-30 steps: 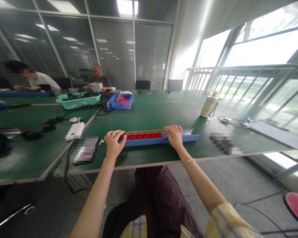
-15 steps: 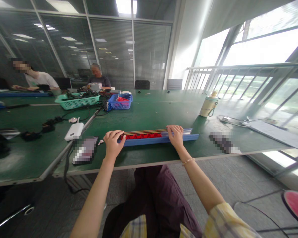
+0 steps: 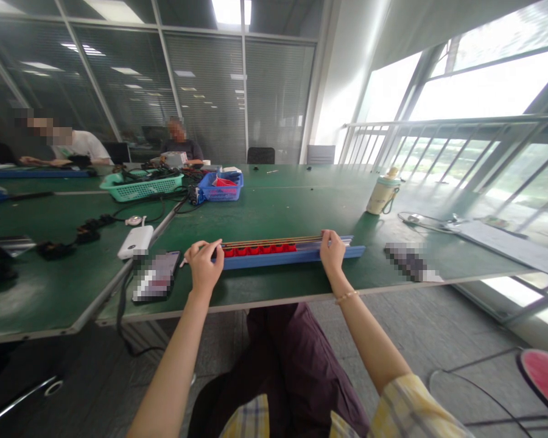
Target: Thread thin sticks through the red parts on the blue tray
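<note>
On the table edge in front of me lies a long blue channel with a row of red blocks inside. Thin tan strips run lengthwise along its top, stretching from one hand to the other. At the channel's left end, my left hand is closed in a pinch on the strips' end; the fingertips partly hide it. My right hand pinches the strips farther right, past the red blocks, above a pale grey inner section of the channel.
Left of the channel are a phone and a white power bank. Farther back stand a green basket with cables and a blue basket. A bottle and another phone are on the right. Two people sit across.
My right hand has slid right along the strips and its fingers have drawn together. My left hand has shifted slightly left. The blue channel stays in place.
</note>
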The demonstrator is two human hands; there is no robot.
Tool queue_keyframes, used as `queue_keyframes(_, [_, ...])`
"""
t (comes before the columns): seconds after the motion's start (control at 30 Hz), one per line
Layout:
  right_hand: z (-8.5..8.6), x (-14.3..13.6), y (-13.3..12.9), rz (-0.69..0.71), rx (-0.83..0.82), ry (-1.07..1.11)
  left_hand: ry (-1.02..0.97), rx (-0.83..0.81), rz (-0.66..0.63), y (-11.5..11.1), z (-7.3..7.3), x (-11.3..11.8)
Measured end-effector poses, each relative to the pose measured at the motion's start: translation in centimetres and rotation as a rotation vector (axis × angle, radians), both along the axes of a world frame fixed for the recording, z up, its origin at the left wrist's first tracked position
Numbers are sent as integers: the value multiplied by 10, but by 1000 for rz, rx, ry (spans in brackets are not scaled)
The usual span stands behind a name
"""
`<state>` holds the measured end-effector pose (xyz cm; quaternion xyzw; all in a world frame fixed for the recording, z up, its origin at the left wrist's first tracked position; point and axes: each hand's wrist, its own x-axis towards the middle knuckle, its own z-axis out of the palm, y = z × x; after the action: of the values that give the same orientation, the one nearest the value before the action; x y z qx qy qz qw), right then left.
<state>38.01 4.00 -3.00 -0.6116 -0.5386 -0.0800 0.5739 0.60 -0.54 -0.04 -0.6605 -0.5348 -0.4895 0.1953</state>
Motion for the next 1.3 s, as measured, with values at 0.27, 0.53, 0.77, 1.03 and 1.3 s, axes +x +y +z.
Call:
queue_keyframes(0.27, [4, -3, -4, -46, -34, -32, 4, 7, -25, 1, 0, -1])
queue_keyframes(0.53, [4, -2, -5, -126, -54, -19, 7, -6, -34, -1, 1, 1])
queue_keyframes(0.77, [4, -8, -6, -29, -53, -82, 21, -23, -46, -3, 2, 3])
queue_keyframes(1.03, [6, -7, -8, -4, -37, -65, 19, -38, -42, -2, 3, 3])
queue_keyframes(1.3, [8, -3, -8, -92, 18, -51, -18, -18, -8, 0, 1, 1])
